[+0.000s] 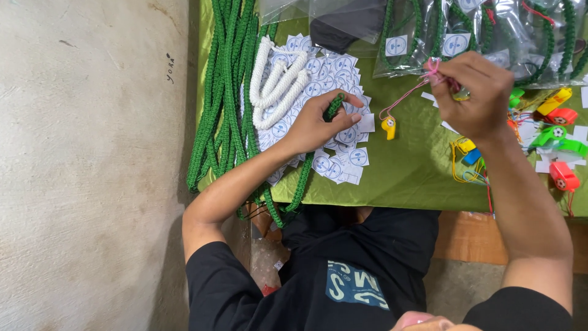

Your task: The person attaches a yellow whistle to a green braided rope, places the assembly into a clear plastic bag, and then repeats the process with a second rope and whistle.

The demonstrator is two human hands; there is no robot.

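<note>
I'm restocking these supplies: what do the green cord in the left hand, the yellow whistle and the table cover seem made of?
Green cord: braided synthetic or cotton yarn, matte; knotted ribbing shows.
Yellow whistle: probably moulded plastic, smooth and glossy, hanging on a thin pink string.
Table cover: woven fabric with slight sheen and soft creases.

hands 2 (318, 122) | white cords 1 bundle (275, 83) | yellow whistles 3 (388, 127) | red whistles 2 (563, 176) | green whistles 2 (560, 141) | blue whistles 1 (471, 157) | green cords: many, uncountable (223, 92) | paper labels: heap, uncountable (343, 67)
</note>
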